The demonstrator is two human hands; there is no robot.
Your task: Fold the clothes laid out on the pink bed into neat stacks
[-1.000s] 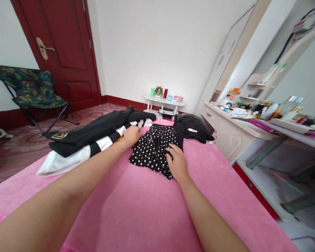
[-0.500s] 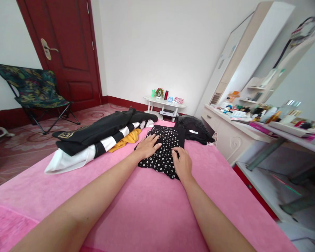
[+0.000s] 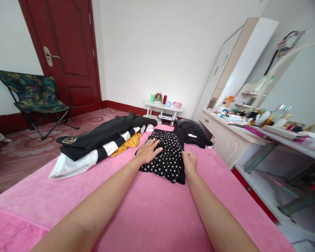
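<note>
A folded black garment with white dots [image 3: 167,159] lies on the pink bedspread [image 3: 152,210], a plain black layer showing along its right side. My left hand [image 3: 148,151] rests flat on the left part of the dotted cloth, fingers spread. At the garment's right edge, my right hand [image 3: 190,162] has its fingers curled and closed on the black fabric; the fingertips are partly hidden. Just behind and to the right sits a dark folded garment [image 3: 193,130] with a white label.
To the left lie stacked clothes: a black garment [image 3: 102,134], a white-and-black striped one [image 3: 105,148] and a mustard one [image 3: 124,146]. A dressing table [image 3: 220,131] crowded with bottles stands on the right. Farther back are a small white table [image 3: 160,104] and a folding chair [image 3: 39,98].
My right hand has moved right, from on top of the dotted cloth to its right edge, fingers now curled. More black fabric shows there. My left hand stays flat on the cloth.
</note>
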